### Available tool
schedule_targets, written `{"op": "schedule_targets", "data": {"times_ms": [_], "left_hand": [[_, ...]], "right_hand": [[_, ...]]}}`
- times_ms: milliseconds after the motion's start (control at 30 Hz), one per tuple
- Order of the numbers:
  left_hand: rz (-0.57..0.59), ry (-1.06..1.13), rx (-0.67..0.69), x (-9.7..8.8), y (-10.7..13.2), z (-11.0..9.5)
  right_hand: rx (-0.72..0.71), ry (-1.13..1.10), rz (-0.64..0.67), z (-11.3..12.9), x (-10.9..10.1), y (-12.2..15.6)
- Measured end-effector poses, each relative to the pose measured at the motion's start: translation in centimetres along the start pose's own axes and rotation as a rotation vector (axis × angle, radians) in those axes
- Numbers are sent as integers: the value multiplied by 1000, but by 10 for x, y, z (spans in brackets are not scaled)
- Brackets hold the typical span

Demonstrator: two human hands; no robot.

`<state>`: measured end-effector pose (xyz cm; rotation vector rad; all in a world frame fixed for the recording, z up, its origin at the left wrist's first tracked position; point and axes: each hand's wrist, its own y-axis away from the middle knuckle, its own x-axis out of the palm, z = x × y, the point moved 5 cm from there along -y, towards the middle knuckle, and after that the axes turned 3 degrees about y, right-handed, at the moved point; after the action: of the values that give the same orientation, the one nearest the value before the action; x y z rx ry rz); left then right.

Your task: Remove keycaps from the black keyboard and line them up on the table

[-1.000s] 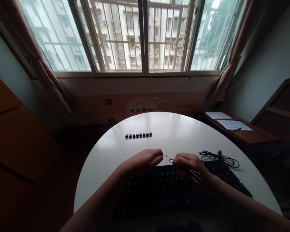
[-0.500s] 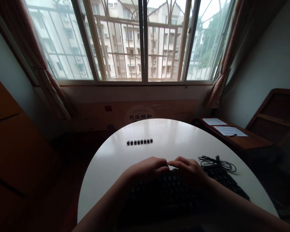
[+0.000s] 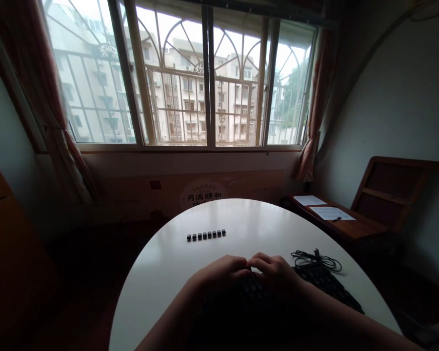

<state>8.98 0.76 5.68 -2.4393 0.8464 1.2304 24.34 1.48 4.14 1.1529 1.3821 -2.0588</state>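
A smooth, glossy white table top (image 3: 175, 273) is shown. On it are seen a matt black plastic keyboard (image 3: 326, 285) and small black plastic keycaps (image 3: 206, 235). The side desk (image 3: 353, 227) is made of polished wood, the curtains (image 3: 313, 141) of cloth.

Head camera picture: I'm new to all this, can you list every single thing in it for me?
table: one, white, round, middle foreground
keyboard: one, black, on the table's near side
key caps: one row of about eight, black, farther out on the table
cable: one, black, coiled at the keyboard's far right end
papers: two, white, on the side table
side table: one, brown, at the right
window: one, wide, barred, far wall
curtains: two, reddish, flanking the window
cardboard box: one, brown, printed, below the window
left hand: one, on the keyboard's far edge
right hand: one, close beside it; anything held is hidden
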Motion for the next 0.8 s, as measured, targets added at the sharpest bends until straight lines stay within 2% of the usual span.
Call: {"op": "schedule_targets", "data": {"times_ms": [167, 267, 367, 467, 567, 700, 800], "left_hand": [[-89, -185, -92, -11, 7, 11], [-77, -268, -192, -13, 10, 28], [-20, -288, -280, -10, 11, 45], [40, -292, -310, -5, 9, 52], [63, -264, -314, -4, 10, 53], [77, -219, -332, -6, 11, 56], [87, -197, -332, -6, 12, 58]], "right_hand": [[123, -55, 98, -19, -4, -16], [230, -75, 192, -45, 4, -31], [376, -48, 308, -81, 21, -49], [414, -46, 364, -109, 38, -72], [426, -54, 418, -126, 54, -99], [413, -48, 497, -134, 76, -132], [409, -23, 552, -138, 90, -147]]}}
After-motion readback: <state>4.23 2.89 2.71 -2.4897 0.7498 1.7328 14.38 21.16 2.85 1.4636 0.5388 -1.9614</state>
